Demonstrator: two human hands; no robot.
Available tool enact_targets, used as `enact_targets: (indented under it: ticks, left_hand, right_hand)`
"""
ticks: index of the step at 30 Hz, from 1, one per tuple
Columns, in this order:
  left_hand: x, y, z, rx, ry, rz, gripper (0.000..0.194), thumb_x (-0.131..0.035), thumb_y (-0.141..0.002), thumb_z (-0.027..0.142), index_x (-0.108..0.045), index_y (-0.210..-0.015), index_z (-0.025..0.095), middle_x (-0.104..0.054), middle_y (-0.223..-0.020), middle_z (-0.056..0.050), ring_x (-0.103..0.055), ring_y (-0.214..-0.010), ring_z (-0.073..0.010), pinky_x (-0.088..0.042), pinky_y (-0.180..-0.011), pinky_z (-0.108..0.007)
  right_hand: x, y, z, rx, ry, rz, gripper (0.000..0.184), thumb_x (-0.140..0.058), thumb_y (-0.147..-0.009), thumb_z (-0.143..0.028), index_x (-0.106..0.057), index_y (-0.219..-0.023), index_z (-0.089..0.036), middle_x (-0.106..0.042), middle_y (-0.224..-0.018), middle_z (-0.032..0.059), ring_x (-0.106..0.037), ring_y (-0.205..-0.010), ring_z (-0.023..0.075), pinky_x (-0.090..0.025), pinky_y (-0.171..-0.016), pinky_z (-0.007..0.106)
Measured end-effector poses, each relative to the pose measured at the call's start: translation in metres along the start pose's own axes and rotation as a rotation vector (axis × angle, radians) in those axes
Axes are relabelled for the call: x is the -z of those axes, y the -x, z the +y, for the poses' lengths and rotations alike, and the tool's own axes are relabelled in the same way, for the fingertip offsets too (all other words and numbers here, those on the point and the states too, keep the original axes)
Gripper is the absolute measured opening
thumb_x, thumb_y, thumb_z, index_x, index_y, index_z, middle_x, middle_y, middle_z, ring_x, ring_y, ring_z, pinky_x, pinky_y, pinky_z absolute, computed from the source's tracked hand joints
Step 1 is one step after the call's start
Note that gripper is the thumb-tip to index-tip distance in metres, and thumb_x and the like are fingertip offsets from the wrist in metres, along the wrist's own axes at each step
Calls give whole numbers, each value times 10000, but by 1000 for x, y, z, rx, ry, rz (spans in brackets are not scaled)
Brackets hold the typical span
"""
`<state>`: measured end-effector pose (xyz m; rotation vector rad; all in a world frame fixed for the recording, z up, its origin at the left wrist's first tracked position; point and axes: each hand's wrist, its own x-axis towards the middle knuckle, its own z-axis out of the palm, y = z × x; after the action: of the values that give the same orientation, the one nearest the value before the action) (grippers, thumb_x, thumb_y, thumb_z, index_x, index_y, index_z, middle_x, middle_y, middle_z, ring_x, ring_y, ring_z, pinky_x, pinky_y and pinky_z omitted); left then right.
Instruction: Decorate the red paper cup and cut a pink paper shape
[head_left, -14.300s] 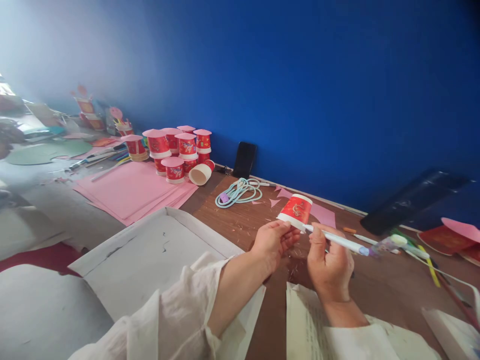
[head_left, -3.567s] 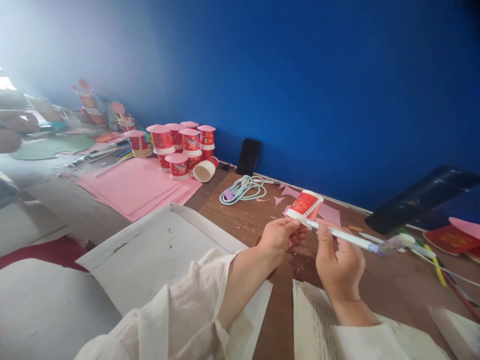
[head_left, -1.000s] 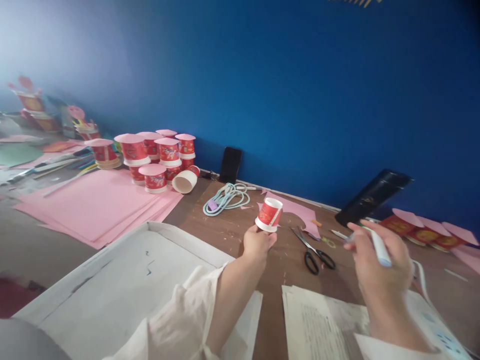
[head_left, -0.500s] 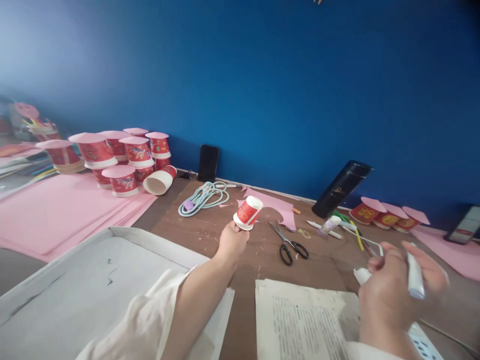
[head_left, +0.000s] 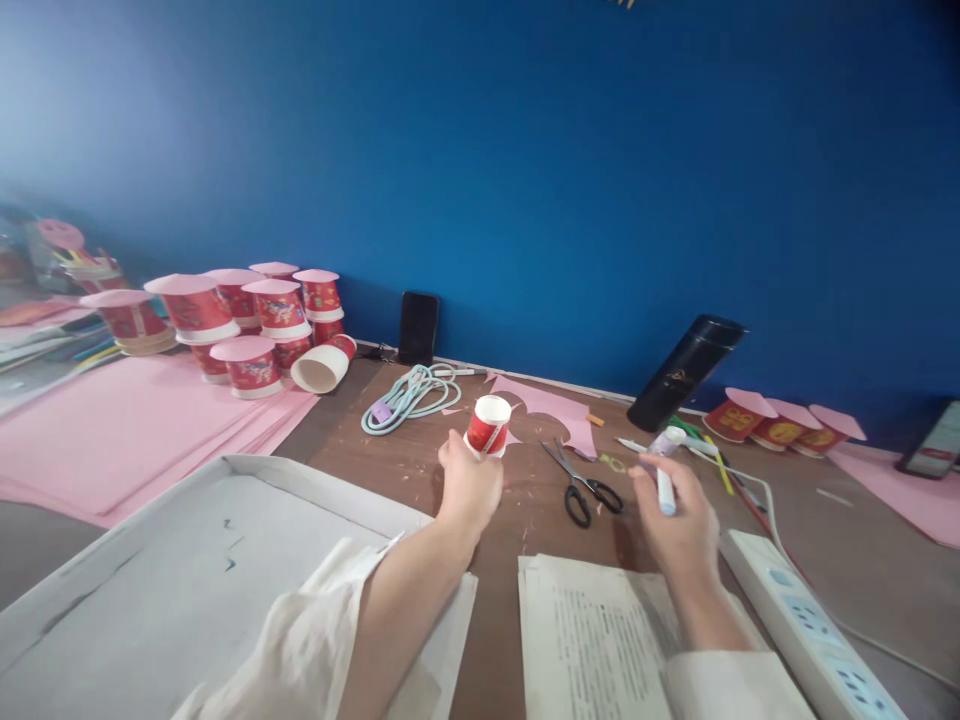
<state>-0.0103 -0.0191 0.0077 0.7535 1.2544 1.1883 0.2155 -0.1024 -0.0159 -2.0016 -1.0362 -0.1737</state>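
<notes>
My left hand (head_left: pixel 471 487) grips a small red paper cup (head_left: pixel 489 430) by its lower part. The cup is upside down, white base on top and wide rim below. Over the table at right, my right hand (head_left: pixel 679 520) has its fingers closed around a short white stick (head_left: pixel 666 492) with a pale blue end; I cannot make out its exact kind. Just behind that hand lies a glue stick (head_left: pixel 664 441). Open scissors (head_left: pixel 581 485) with black handles rest between both hands. Pink paper with round cutouts (head_left: pixel 544 405) is behind the cup.
Red cups with pink paper tops (head_left: pixel 259 365) are stacked at left near pink sheets (head_left: pixel 157 430). A white tray (head_left: pixel 150 560), printed papers (head_left: pixel 592 640) and a power strip (head_left: pixel 814 630) occupy the front. A black bottle (head_left: pixel 686 372) leans on the wall near a coiled cable (head_left: pixel 412 400).
My right hand has moved left and inward with the white stick, uncovering the power strip. The cup has shifted slightly left and down in my left hand and stands more upright.
</notes>
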Motion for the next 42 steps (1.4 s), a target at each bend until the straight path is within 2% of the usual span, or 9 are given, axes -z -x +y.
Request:
enact_targets:
  ticks: [3, 6, 9, 12, 24, 30, 34, 37, 42]
  left_hand:
    - [5, 14, -1, -495, -136, -20, 776, -566, -679, -20, -440, -1413, 199, -507, -1291, -147, -589, -1043, -210, -477, -998, -387]
    - [8, 31, -10, -779, -106, -362, 711, -520, -711, -14, -528, -1383, 220, -612, -1163, -135, -589, -960, -216, -484, -969, -356]
    - [8, 40, -21, -779, -279, -731, 698, -507, -699, -23, -593, -1341, 236, -668, -1097, -121, -619, -946, -226, -485, -933, -309]
    - [7, 39, -26, -817, -415, -879, 708, -487, -701, -19, -592, -1344, 260, -690, -1095, -99, -641, -967, -235, -488, -927, -312]
    - [7, 32, -25, -890, -495, -836, 626, -502, -725, 6, -630, -1280, 267, -712, -1057, -97, -662, -978, -260, -506, -922, -343]
    - [1, 27, -29, -678, -321, -661, 526, -502, -786, 27, -661, -1245, 229, -706, -1090, -108, -655, -1008, -242, -488, -963, -332]
    - [-8, 22, -21, -244, -88, -559, 348, -606, -829, 159, -679, -1168, 190, -705, -944, -85, -654, -725, -165, -550, -715, -277]
    - [-12, 21, -10, -27, 76, -586, 361, -656, -824, 188, -644, -1182, 144, -679, -824, -46, -600, -576, -105, -508, -579, -224]
    - [-13, 19, 0, 31, 172, -563, 205, -725, -776, 157, -700, -976, 119, -697, -767, -46, -616, -594, -91, -501, -607, -205]
  right_hand:
    - [-12, -1, 8, -19, 157, -156, 264, -493, -838, -401, -605, -1037, -269, -709, -1099, 65, -658, -978, 269, -470, -807, 357]
    - [-19, -5, 9, -21, 229, -215, 237, -502, -846, -387, -570, -1045, -278, -712, -1067, 51, -653, -979, 259, -461, -779, 344]
    - [-27, -16, 3, -39, 291, -231, 273, -532, -833, -395, -560, -1068, -260, -698, -1051, 67, -645, -980, 285, -447, -753, 360]
    - [-36, -31, -4, -47, 323, -290, 313, -583, -800, -394, -563, -1074, -243, -702, -976, 66, -656, -919, 277, -439, -715, 348]
    - [-49, -38, -12, 1, 378, -368, 291, -564, -834, -388, -565, -1092, -253, -708, -1011, 83, -660, -936, 286, -442, -723, 362]
    - [-32, -29, -29, -70, -63, -112, 350, -666, -762, -456, -555, -1010, -236, -715, -1005, 100, -693, -902, 278, -530, -776, 387]
    - [-30, -1, -54, -181, -675, -311, 517, -770, -690, -539, -532, -1033, -234, -727, -902, 54, -717, -791, 242, -581, -696, 373]
    - [-30, 17, -66, -142, -682, -337, 478, -774, -699, -533, -574, -1011, -230, -730, -930, 51, -716, -799, 232, -571, -692, 347]
    - [-25, 27, -73, -33, -535, -360, 416, -734, -731, -546, -609, -978, -236, -733, -957, 45, -699, -835, 221, -544, -761, 345]
